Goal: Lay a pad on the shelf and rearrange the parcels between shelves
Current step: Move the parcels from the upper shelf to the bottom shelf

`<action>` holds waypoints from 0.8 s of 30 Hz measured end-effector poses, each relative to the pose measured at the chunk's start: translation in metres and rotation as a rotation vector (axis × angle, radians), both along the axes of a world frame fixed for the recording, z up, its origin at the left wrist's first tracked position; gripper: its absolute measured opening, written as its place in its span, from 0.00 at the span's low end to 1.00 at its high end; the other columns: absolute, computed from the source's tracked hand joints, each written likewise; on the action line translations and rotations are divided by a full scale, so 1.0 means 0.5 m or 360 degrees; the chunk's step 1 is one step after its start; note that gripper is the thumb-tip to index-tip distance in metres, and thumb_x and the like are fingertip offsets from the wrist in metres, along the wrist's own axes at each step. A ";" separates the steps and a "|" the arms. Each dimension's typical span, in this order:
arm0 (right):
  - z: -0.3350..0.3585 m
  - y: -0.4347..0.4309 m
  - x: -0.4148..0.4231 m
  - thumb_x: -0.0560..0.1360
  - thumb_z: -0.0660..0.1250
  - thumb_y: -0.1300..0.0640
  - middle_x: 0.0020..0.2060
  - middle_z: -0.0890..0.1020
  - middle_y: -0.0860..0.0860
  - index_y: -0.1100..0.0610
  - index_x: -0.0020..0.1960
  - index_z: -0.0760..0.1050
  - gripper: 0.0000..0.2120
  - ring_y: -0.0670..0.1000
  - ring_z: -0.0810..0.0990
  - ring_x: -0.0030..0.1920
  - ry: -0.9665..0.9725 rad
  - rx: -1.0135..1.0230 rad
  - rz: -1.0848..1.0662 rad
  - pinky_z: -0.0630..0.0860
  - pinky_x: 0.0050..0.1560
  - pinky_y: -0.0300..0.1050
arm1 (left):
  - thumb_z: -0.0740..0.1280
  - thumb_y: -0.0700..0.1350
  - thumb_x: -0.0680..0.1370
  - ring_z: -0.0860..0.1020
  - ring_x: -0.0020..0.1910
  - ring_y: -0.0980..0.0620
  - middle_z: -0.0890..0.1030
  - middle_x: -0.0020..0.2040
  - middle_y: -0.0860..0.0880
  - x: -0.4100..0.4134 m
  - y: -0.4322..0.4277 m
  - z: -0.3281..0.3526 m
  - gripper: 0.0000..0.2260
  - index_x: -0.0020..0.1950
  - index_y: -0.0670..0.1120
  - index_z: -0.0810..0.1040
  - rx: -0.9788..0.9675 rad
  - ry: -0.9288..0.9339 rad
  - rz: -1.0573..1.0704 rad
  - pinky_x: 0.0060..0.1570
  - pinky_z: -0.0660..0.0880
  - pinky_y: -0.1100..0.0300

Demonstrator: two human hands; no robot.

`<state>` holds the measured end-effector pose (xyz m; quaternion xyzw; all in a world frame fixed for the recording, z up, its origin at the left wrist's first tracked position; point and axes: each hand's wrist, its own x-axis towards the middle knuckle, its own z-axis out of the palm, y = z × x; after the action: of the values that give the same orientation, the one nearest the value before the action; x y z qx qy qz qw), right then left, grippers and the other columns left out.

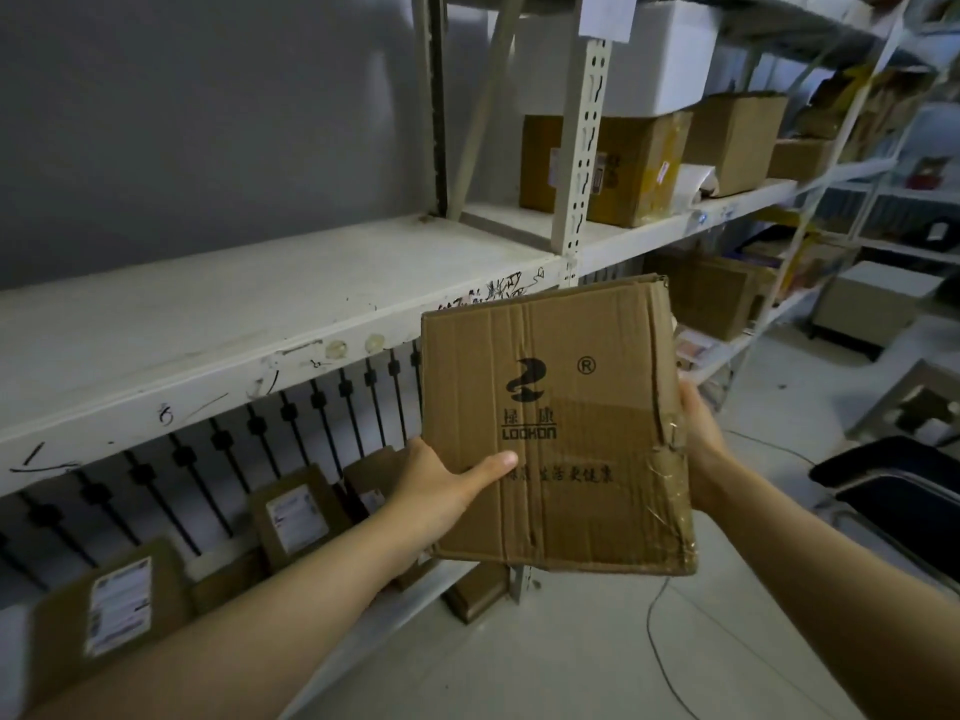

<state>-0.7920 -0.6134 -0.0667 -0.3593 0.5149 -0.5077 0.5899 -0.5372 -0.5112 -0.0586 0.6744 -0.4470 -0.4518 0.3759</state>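
I hold a flat piece of brown cardboard [561,407], printed with a black logo and "LOOKON", in front of the white shelf [218,324]. My left hand [447,485] grips its lower left edge, thumb lying across the printed face. My right hand [698,444] grips the right edge beside the taped, torn corner, with its fingers hidden behind the board. The board hangs just off the shelf's front edge, tilted slightly. On the lower shelf sit brown parcels with white labels [111,610] [296,511].
A perforated white upright post [582,148] divides the shelf bays. More cardboard boxes [639,168] and a white foam box [660,54] fill the right bay. Further shelving runs off to the right. A black chair [898,501] and a cable lie on the pale floor.
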 end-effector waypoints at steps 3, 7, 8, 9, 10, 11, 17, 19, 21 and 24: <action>-0.037 -0.012 0.002 0.84 0.54 0.42 0.31 0.85 0.51 0.54 0.52 0.76 0.19 0.47 0.85 0.29 0.0084 0.0118 0.0025 0.76 0.37 0.47 | 0.77 0.65 0.65 0.71 0.70 0.46 0.70 0.73 0.48 -0.001 -0.015 -0.035 0.53 0.79 0.47 0.53 0.0092 0.0048 0.0030 0.71 0.69 0.46; -0.089 -0.046 0.010 0.80 0.56 0.34 0.40 0.88 0.56 0.55 0.58 0.79 0.27 0.54 0.87 0.37 0.0097 0.0325 0.0025 0.79 0.42 0.50 | 0.75 0.61 0.69 0.73 0.61 0.51 0.73 0.67 0.50 0.003 -0.044 -0.082 0.44 0.77 0.49 0.56 0.0210 0.0077 0.0065 0.62 0.71 0.53; -0.100 -0.056 0.012 0.80 0.56 0.33 0.40 0.88 0.57 0.55 0.59 0.80 0.28 0.54 0.87 0.37 0.0105 0.0368 0.0026 0.79 0.42 0.51 | 0.75 0.61 0.69 0.73 0.61 0.51 0.73 0.66 0.51 0.005 -0.053 -0.093 0.43 0.77 0.49 0.57 0.0227 0.0097 0.0075 0.61 0.71 0.53; -0.109 -0.065 0.017 0.80 0.56 0.33 0.41 0.87 0.57 0.55 0.60 0.80 0.29 0.55 0.87 0.37 0.0121 0.0403 0.0052 0.79 0.42 0.51 | 0.75 0.62 0.69 0.73 0.61 0.50 0.73 0.65 0.51 0.008 -0.063 -0.102 0.44 0.77 0.49 0.57 0.0259 0.0124 0.0095 0.62 0.71 0.52; -0.114 -0.074 0.023 0.79 0.56 0.32 0.42 0.87 0.57 0.55 0.60 0.80 0.30 0.55 0.87 0.39 0.0135 0.0435 0.0070 0.80 0.44 0.51 | 0.75 0.63 0.68 0.73 0.63 0.49 0.73 0.66 0.51 0.011 -0.074 -0.113 0.45 0.77 0.50 0.57 0.0305 0.0154 0.0122 0.64 0.72 0.50; -0.120 -0.086 0.029 0.79 0.56 0.31 0.43 0.87 0.58 0.55 0.60 0.80 0.30 0.56 0.87 0.41 0.0150 0.0460 0.0090 0.81 0.46 0.52 | 0.74 0.64 0.68 0.74 0.64 0.48 0.74 0.66 0.50 0.015 -0.084 -0.122 0.45 0.77 0.51 0.57 0.0349 0.0187 0.0150 0.66 0.71 0.46; -0.148 -0.144 0.077 0.77 0.57 0.29 0.50 0.86 0.60 0.54 0.57 0.81 0.31 0.60 0.85 0.53 0.0284 0.0620 0.0232 0.77 0.63 0.58 | 0.72 0.76 0.59 0.75 0.64 0.44 0.75 0.67 0.48 0.029 -0.140 -0.178 0.55 0.79 0.56 0.55 0.0565 0.0274 0.0346 0.67 0.70 0.41; -0.158 -0.167 0.090 0.76 0.59 0.29 0.46 0.85 0.57 0.53 0.50 0.79 0.28 0.58 0.83 0.49 0.0353 0.0652 0.0245 0.76 0.63 0.54 | 0.71 0.73 0.65 0.75 0.54 0.48 0.74 0.62 0.48 0.022 -0.160 -0.189 0.52 0.80 0.53 0.50 0.0603 0.0296 0.0414 0.59 0.71 0.49; -0.170 -0.195 0.098 0.76 0.59 0.29 0.45 0.83 0.55 0.51 0.49 0.77 0.25 0.55 0.81 0.46 0.0438 0.0685 0.0280 0.74 0.58 0.53 | 0.68 0.71 0.69 0.75 0.54 0.47 0.72 0.62 0.46 0.014 -0.181 -0.201 0.51 0.81 0.50 0.46 0.0679 0.0241 0.0485 0.55 0.69 0.50; -0.183 -0.233 0.108 0.77 0.59 0.30 0.47 0.83 0.54 0.51 0.53 0.77 0.25 0.55 0.81 0.47 0.0540 0.0683 0.0380 0.74 0.58 0.53 | 0.65 0.83 0.49 0.67 0.72 0.40 0.64 0.76 0.44 0.011 -0.215 -0.223 0.69 0.81 0.56 0.39 0.0732 0.0170 0.0497 0.70 0.66 0.42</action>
<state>-0.7379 -0.7301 -0.1583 -0.3642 0.6557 -0.2472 0.6134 -0.5315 -0.6187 -0.1701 0.7779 -0.2031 -0.5128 0.3010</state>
